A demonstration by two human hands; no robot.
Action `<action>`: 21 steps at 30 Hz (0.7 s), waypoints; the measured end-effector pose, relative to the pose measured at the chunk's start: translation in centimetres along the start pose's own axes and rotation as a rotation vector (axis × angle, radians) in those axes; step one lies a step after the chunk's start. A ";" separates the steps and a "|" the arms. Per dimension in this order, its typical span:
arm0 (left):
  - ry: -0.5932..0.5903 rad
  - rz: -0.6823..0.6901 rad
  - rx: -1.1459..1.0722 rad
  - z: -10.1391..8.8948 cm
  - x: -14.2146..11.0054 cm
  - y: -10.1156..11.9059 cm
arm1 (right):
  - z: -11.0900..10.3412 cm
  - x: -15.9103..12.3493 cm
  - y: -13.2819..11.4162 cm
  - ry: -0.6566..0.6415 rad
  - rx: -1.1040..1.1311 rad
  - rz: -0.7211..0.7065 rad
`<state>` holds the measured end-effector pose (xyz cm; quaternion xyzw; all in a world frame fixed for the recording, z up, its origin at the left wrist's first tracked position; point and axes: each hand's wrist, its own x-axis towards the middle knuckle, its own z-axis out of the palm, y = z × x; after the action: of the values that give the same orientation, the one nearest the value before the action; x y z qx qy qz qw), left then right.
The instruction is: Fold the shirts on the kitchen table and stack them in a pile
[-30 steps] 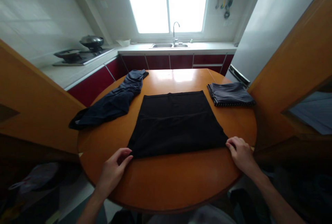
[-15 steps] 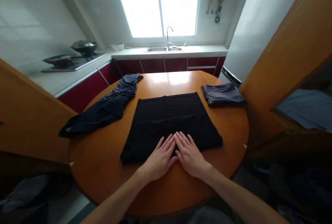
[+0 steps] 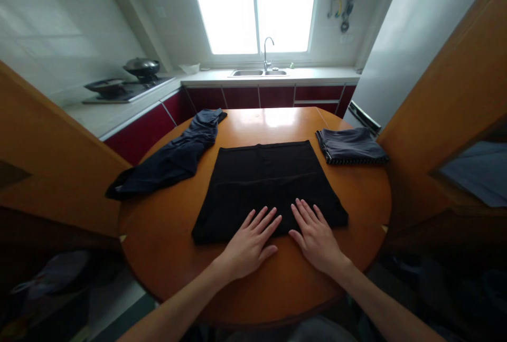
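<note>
A black garment (image 3: 261,173) lies folded and flat on the round wooden table (image 3: 253,300), its near part doubled over toward the middle. My left hand (image 3: 250,241) rests palm down on its near edge, fingers stretched out and slightly spread. To the right, my right hand (image 3: 317,239) lies flat across the same edge, fingers straight. A gap parts the two hands, and neither grips the cloth. The garment's exact kind cannot be made out.
Dark blue clothing (image 3: 170,160) lies crumpled along the table's left side. A folded grey stack of cloth (image 3: 352,145) sits at the right. Beyond the table are a counter with a sink (image 3: 259,73), a stove with pans (image 3: 142,67) and a fridge (image 3: 392,41).
My hands, whose fingertips met at the middle of the near edge, have moved apart, the right one rightward. The view has shifted slightly, and the garment keeps its shape.
</note>
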<state>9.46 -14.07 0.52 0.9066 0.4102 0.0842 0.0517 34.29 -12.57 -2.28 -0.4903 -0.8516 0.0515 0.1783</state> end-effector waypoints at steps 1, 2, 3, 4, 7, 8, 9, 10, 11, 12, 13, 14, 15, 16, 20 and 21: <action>-0.005 -0.003 0.000 0.0 0.0 0.0 | 0.0 -0.2 0.6 0.020 -0.015 0.021; -0.008 -0.005 0.001 0.0 -0.1 0.0 | -0.1 -0.4 1.3 0.039 -0.031 0.043; -0.009 -0.007 0.002 0.0 -0.1 0.0 | -0.2 -0.6 2.0 0.055 -0.048 0.065; -0.011 -0.009 0.005 0.0 -0.1 0.0 | -0.3 -0.8 2.6 0.069 -0.064 0.084; -0.019 -0.015 0.010 0.1 -0.1 0.0 | -0.5 -1.5 4.2 0.098 -0.099 0.124; -0.021 -0.017 0.011 0.1 -0.1 0.1 | -0.5 -1.6 4.6 0.108 -0.102 0.133; -0.023 -0.019 0.012 0.1 -0.2 0.1 | -0.5 -1.8 4.9 0.119 -0.102 0.139; -0.021 -0.020 0.014 0.1 -0.3 0.2 | -0.4 -2.0 5.2 0.129 -0.100 0.144; -0.017 -0.024 0.019 0.2 -0.5 0.2 | -0.4 -2.1 5.4 0.139 -0.099 0.147; -0.008 -0.029 0.027 0.2 -0.8 0.3 | -0.3 -2.2 5.6 0.147 -0.098 0.151; 0.001 -0.036 0.037 0.1 -1.2 0.3 | -0.3 -2.4 5.7 0.154 -0.099 0.153; 0.012 -0.045 0.050 0.1 -1.6 0.2 | -0.2 -2.5 5.8 0.158 -0.099 0.152; 0.024 -0.053 0.063 0.0 -2.2 0.1 | -0.3 -2.6 5.9 0.157 -0.098 0.148; 0.036 -0.063 0.077 -0.2 -2.8 -0.2 | -0.3 -2.7 6.1 0.152 -0.095 0.140; 0.085 -0.159 0.104 -1.1 -5.9 -2.1 | -0.8 -3.1 6.8 0.102 -0.078 0.083; 0.089 -0.190 0.101 -1.3 -6.7 -2.9 | -1.0 -3.3 7.1 0.089 -0.074 0.067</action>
<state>2.76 -17.15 0.64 0.8605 0.4998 0.0983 -0.0044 41.96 -11.78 -4.06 -0.5268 -0.8272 0.0042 0.1957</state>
